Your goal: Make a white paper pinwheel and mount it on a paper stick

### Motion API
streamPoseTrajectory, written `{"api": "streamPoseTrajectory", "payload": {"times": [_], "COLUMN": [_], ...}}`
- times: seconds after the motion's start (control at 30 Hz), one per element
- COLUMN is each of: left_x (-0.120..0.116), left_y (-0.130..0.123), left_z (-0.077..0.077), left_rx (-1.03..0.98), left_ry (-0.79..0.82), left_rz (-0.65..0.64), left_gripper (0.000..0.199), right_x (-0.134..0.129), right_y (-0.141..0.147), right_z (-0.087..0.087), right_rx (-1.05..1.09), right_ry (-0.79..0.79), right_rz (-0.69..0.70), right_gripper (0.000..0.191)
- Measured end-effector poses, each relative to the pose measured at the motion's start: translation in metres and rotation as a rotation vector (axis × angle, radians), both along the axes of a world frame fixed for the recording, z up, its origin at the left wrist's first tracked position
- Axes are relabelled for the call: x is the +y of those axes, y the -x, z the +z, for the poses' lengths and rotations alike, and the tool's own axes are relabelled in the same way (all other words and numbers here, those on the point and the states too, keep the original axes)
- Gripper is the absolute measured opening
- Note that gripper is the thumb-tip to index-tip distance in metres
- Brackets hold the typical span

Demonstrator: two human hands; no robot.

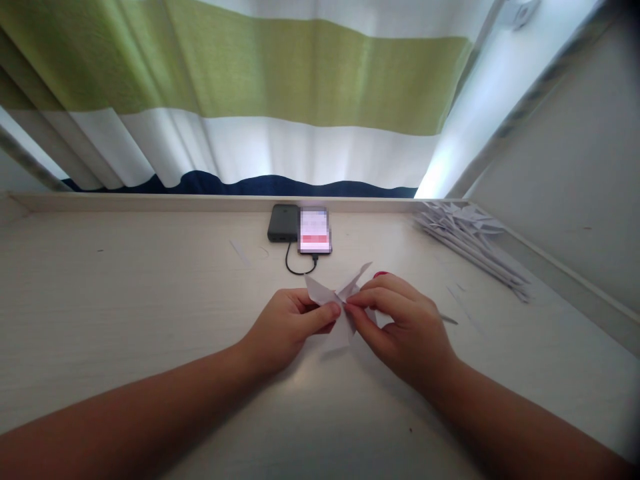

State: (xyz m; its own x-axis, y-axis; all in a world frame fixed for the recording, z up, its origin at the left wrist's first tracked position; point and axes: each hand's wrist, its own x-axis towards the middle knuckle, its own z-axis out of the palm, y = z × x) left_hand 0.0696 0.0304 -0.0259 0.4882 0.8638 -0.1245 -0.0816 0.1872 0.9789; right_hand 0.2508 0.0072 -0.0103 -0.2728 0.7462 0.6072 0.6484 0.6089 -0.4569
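Observation:
A white paper pinwheel [343, 327], its folded blades fanned outward, is held between my two hands above the table. My left hand [287, 327] grips its left side, the thumb pressed near the centre. With thumb and fingertips, my right hand [407, 320] pinches the paper at the middle, where the blades meet. Whatever lies under those fingertips is hidden. Behind the right hand, a thin grey pointed piece [449, 320] sticks out to the right, and a small red piece [381, 274] shows above the fingers; I cannot tell what either belongs to.
A phone [315, 230] lies at the back of the white table [125, 300], joined by a short black cable [295, 270] to a dark power bank [283, 223]. Several white paper pinwheels on rolled sticks [475, 247] are piled at the back right. Thin paper scraps lie about. A striped curtain [320, 73] hangs behind.

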Motion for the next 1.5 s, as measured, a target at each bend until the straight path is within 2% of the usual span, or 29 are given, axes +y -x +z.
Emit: {"api": "streamPoseTrajectory", "payload": {"times": [0.17,0.53,0.63,0.73,0.93,1.07,1.13,1.23,1.33,1.4,1.5], "left_x": [0.001,-0.001,-0.002,-0.003,-0.004,-0.003,-0.002,-0.002,-0.003,-0.004,-0.006], "left_y": [0.0,-0.004,-0.002,0.0,-0.001,0.0,0.0,0.001,0.001,0.001,0.001], "left_z": [0.002,-0.003,-0.002,0.0,0.008,0.009,0.008,0.006,0.005,0.005,0.004], "left_rx": [0.028,-0.166,-0.143,-0.138,0.039,0.121,0.164,0.207,0.239,0.257,0.278], "left_ry": [0.0,0.155,0.129,0.095,-0.004,-0.078,-0.105,-0.093,-0.062,-0.062,-0.093], "left_rz": [0.014,0.03,0.014,0.01,0.169,0.196,0.192,0.169,0.14,0.117,0.077], "left_gripper": [0.019,0.028,0.023,0.027,0.025,0.027,0.031,0.037,0.04,0.041,0.041], "right_x": [-0.002,-0.001,-0.002,-0.003,-0.007,-0.01,-0.01,-0.005,0.006,0.012,0.015], "right_y": [0.001,0.001,0.002,0.003,0.007,0.006,0.002,-0.007,-0.014,-0.016,-0.011], "right_z": [0.003,0.003,0.003,0.002,0.0,0.006,0.01,0.012,0.01,0.007,0.002], "right_rx": [0.018,0.017,0.014,-0.009,-0.118,-0.081,-0.024,0.115,0.258,0.319,0.351], "right_ry": [0.007,0.006,-0.027,-0.065,-0.04,-0.011,0.02,0.086,0.276,0.467,0.731], "right_rz": [0.003,-0.012,-0.004,0.024,0.084,0.139,0.161,0.027,-0.151,-0.14,-0.041], "right_gripper": [0.008,0.006,0.006,0.006,0.012,0.015,0.011,0.012,0.022,0.03,0.034]}}
